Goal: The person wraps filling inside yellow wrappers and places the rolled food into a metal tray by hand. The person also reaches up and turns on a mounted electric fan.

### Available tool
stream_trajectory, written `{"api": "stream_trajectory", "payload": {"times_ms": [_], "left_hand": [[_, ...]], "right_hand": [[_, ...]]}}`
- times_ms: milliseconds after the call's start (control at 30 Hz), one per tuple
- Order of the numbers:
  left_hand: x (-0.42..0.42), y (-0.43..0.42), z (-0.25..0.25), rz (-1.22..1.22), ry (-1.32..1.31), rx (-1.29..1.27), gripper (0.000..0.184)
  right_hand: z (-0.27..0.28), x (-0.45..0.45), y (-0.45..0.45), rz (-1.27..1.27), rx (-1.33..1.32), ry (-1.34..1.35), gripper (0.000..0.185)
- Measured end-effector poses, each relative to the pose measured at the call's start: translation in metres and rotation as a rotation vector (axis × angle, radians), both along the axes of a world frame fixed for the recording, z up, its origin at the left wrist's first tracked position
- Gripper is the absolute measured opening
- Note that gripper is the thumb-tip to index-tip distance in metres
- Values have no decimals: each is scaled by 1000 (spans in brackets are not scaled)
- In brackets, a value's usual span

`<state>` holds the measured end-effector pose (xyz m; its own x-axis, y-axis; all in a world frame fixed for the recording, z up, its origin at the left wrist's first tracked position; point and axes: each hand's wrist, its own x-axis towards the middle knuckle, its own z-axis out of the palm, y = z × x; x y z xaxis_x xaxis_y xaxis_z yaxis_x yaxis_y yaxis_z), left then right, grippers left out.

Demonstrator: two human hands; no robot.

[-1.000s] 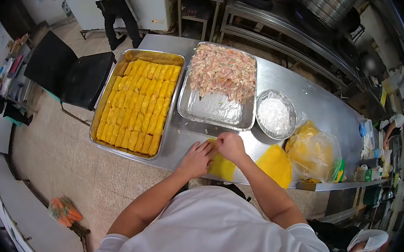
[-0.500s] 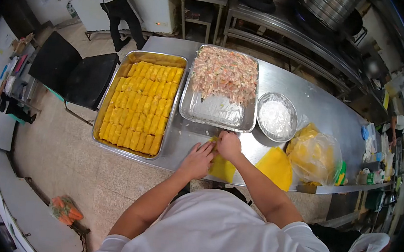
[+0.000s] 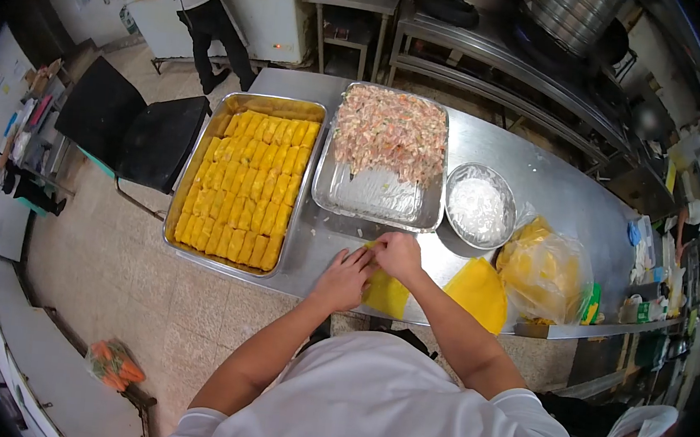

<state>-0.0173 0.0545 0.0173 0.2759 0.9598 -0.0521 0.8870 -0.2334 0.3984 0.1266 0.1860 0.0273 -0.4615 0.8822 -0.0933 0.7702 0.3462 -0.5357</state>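
A yellow wrapper sheet (image 3: 387, 297) lies on the steel table in front of me, its far end folded under my fingers. My left hand (image 3: 343, 279) presses on its left side, fingers curved over the edge. Closed in a pinch, my right hand (image 3: 399, 256) grips the far end, knuckles up; the fingertips of both hands meet there and hide what is between them. Just beyond is a metal tray (image 3: 368, 206) with chopped raw filling (image 3: 391, 135) heaped in its far part. More yellow wrappers (image 3: 479, 292) lie to the right of my hands.
At left, a deep tray (image 3: 167, 232) holds rows of yellow rolls (image 3: 245, 184). A round bowl (image 3: 449, 223) of white paste and a plastic bag of yellow wrappers (image 3: 547, 269) stand at right. A black chair (image 3: 153, 135) is beside the table; a person (image 3: 209, 23) stands behind it.
My hands stay at the wrapper's far end, and the right hand shifts only slightly. The whole view has moved a little; the trays and bowl keep their places.
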Motion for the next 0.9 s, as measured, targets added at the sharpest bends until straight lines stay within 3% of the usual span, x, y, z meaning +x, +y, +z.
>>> {"api": "stream_trajectory", "payload": {"times_ms": [267,500,633,767,833,900], "left_hand": [[0,0,-7,6,24,-12,58],[0,-1,-4,10,-7,-29,59],[0,-3,-16,15,-32,0,60],[-4,-6,-23,75,-133,65,55],[-8,-11,-29,134,-214,141,49],[-16,-14,-34,208,-272,224,43]], "right_hand": [[-12,11,-6,-112,124,303,11],[22,49,-1,-300,116,676,8],[53,133,-4,-403,214,521,9],[57,239,-8,-401,578,-138,10],[32,295,-10,-559,365,-529,16],[37,302,-18,-608,309,-554,18]]}}
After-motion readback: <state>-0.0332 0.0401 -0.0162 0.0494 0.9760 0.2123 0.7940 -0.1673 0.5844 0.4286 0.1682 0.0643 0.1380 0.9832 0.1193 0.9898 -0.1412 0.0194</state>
